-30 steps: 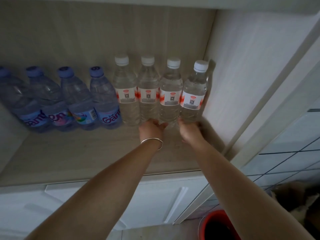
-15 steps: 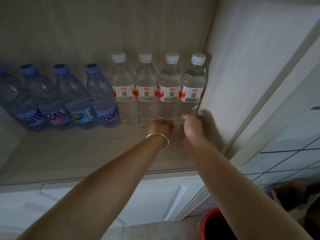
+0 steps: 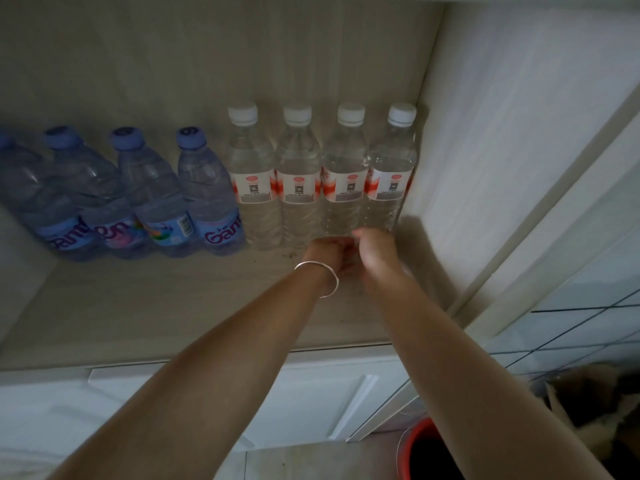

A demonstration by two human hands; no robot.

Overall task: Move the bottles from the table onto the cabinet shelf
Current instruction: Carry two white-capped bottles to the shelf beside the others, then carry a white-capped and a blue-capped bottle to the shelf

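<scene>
Cabinet shelf (image 3: 145, 306) carries a row of bottles along its back edge. From the left edge: four blue-tinted bottles w/ blue caps, leaning left, touching side by side – the far-left blue bottle (image 3: 20, 188) partly cut off by the frame, then second blue bottle (image 3: 74, 195), third blue bottle (image 3: 149, 192), fourth blue bottle (image 3: 207, 192). Just beside them, four clear bottles w/ white caps and red-white labels, upright, touching each other: first clear bottle (image 3: 251, 178), second clear bottle (image 3: 298, 178), third clear bottle (image 3: 344, 174), fourth clear bottle (image 3: 391, 171), this last one in the shelf's back right corner against the side wall (image 3: 485, 150). Left hand (image 3: 327, 252), w/ a silver bangle (image 3: 320, 277) on the wrist, sits just in front of the second/third clear bottles, fingers curled in, holding nothing visible. Right hand (image 3: 375, 251) close beside it, in front of the third/fourth clear bottles, fingers bent downward; can't tell if the tips touch a bottle base. Below the shelf, white cabinet doors (image 3: 311, 403); a red bucket (image 3: 420, 448) at the lower right.
</scene>
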